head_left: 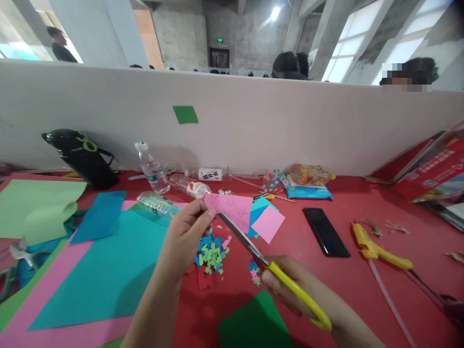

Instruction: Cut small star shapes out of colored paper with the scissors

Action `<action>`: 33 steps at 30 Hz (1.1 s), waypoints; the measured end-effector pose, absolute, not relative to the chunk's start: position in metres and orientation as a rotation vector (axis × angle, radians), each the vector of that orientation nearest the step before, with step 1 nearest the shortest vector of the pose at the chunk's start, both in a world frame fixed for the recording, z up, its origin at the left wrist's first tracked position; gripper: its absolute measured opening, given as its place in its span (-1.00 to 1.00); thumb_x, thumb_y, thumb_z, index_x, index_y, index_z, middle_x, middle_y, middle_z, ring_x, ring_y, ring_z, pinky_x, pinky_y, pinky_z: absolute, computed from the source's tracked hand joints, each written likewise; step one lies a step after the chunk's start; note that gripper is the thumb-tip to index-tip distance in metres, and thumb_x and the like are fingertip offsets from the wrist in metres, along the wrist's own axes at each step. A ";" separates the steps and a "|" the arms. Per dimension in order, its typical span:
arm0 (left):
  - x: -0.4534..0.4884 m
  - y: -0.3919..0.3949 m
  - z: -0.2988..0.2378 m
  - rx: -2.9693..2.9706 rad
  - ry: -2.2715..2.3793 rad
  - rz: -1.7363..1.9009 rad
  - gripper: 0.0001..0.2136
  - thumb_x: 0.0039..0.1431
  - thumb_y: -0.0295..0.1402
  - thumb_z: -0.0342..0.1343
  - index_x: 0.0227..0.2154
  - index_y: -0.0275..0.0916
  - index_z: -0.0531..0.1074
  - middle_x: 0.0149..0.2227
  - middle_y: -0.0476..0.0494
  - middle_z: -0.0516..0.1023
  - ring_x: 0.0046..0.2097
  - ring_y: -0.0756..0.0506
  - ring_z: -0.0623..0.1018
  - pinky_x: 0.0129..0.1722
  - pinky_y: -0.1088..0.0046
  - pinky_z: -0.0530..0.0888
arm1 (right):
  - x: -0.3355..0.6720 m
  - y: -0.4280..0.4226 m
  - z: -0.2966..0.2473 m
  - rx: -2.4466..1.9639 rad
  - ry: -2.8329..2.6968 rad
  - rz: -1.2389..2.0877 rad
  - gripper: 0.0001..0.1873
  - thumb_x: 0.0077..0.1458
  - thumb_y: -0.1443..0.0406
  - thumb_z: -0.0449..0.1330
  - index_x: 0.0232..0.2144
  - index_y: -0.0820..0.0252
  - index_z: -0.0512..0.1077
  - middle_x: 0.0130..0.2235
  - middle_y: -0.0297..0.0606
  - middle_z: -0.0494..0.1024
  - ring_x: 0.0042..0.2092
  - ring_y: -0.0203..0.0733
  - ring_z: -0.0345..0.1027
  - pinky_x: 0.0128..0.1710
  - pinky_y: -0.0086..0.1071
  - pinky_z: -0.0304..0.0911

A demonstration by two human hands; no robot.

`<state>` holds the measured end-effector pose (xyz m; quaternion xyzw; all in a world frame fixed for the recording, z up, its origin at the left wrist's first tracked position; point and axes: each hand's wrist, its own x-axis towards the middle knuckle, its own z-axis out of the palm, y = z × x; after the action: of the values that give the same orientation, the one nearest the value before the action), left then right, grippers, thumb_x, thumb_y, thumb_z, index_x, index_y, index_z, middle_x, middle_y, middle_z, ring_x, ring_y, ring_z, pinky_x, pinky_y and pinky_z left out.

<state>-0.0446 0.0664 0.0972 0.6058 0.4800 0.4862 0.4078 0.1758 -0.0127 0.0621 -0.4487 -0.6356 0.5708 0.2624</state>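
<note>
Between the thumb and fingers of my left hand (190,232) is a sheet of pink paper (234,208) with star outlines drawn on it. My right hand (290,280) grips yellow-handled scissors (297,290), whose blades point up and left to the lower left edge of the pink paper. Whether the blades are parted is hard to tell. Below the paper lies a pile of green and blue paper scraps (212,253), with red pieces (205,279) beside it. Small cut paper stars (255,275) lie under the scissors, left of my right hand.
Teal paper (119,270) covers the left. Several plastic bottles (152,169) and a black flask (81,157) line the white partition (232,116). A phone (326,232) and a yellow glue gun (380,249) lie right. Green paper (255,324) lies in front; other scissors (25,256) lie left.
</note>
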 end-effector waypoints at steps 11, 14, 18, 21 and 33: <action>-0.052 0.070 0.093 1.460 1.105 1.206 -0.79 0.18 -0.32 0.08 -0.55 -0.22 0.33 -0.60 0.08 0.29 -0.52 0.07 0.28 -0.52 0.57 0.27 | 0.177 -0.011 0.059 -1.280 -1.778 1.529 -0.42 0.16 -0.21 0.00 -0.52 0.15 0.14 -0.61 -0.50 0.11 -0.60 -0.44 -0.06 -0.63 -0.49 -0.19; -0.052 0.071 0.091 1.401 1.090 1.208 -0.79 0.17 -0.30 0.12 -0.55 -0.22 0.35 -0.60 0.07 0.31 -0.52 0.08 0.29 -0.53 0.57 0.27 | 0.177 -0.011 0.058 -1.304 -1.765 1.532 -0.41 0.15 -0.22 0.01 -0.53 0.15 0.14 -0.62 -0.51 0.10 -0.61 -0.45 -0.07 -0.64 -0.50 -0.19; -0.048 0.068 0.093 1.264 1.045 1.225 -0.80 0.13 -0.28 0.16 -0.54 -0.23 0.37 -0.59 0.05 0.35 -0.53 0.08 0.32 -0.54 0.58 0.28 | 0.175 -0.012 0.060 -1.287 -1.685 1.602 -0.38 0.11 -0.27 -0.02 -0.53 0.13 0.10 -0.64 -0.54 0.05 -0.63 -0.45 -0.11 -0.67 -0.51 -0.17; -0.043 0.066 0.096 1.198 1.007 1.256 -0.82 0.11 -0.30 0.16 -0.54 -0.23 0.39 -0.57 0.04 0.37 -0.53 0.08 0.33 -0.54 0.59 0.29 | 0.174 -0.012 0.062 -1.285 -1.677 1.614 -0.38 0.10 -0.28 -0.04 -0.53 0.13 0.10 -0.63 -0.54 0.05 -0.63 -0.45 -0.10 -0.66 -0.51 -0.16; -0.048 0.067 0.096 1.435 1.119 1.216 -0.82 0.17 -0.35 0.09 -0.54 -0.22 0.36 -0.59 0.07 0.30 -0.53 0.07 0.29 -0.53 0.57 0.27 | 0.176 -0.011 0.059 -1.307 -1.804 1.504 -0.40 0.16 -0.23 -0.04 -0.47 0.16 0.18 -0.62 -0.50 0.14 -0.59 -0.42 -0.01 -0.62 -0.49 -0.14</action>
<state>-0.0478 0.0674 0.0957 0.5826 0.4543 0.4938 0.4586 0.1758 -0.0113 0.0594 -0.4738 -0.6540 0.5452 0.2250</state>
